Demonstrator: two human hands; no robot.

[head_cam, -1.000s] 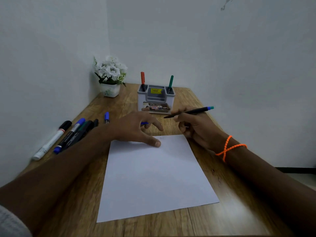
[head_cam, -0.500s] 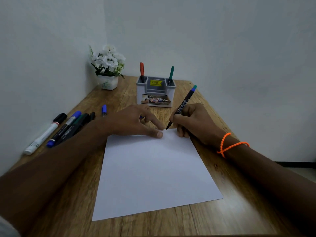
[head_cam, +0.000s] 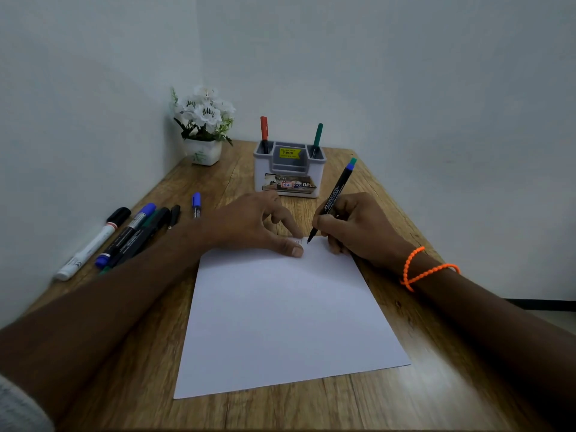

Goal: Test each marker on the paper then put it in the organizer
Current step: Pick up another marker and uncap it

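So the black marker (head_cam: 335, 198) with the blue-green end cap is sitting in my right hand (head_cam: 349, 224), fingers pinching it in a writing grip, tip touching down right at the far edge of the paper (head_cam: 280, 316). Looks like I'm just getting going on the test scribble, there are some faint marks by the tip but they're too small to read. My left hand (head_cam: 255, 224) is pressing the top of the sheet flat with the thumb and a finger; the other fingers are loosely curled and I can't tell if anything's tucked under them.

Progress-wise: the organizer (head_cam: 290, 169) at the back of the worktop (head_cam: 420, 400) already has a red marker (head_cam: 264, 129) in its left slot and a green marker (head_cam: 318, 137) in the right one, so I'm guessing two are done. This one is the third. Still waiting off to the left are a white marker (head_cam: 90, 246), a blue-capped marker (head_cam: 127, 233), a couple of dark ones (head_cam: 146, 235) bunched beside it, plus a small blue marker (head_cam: 196, 205) near my left wrist. So roughly a third of the way through I'd say
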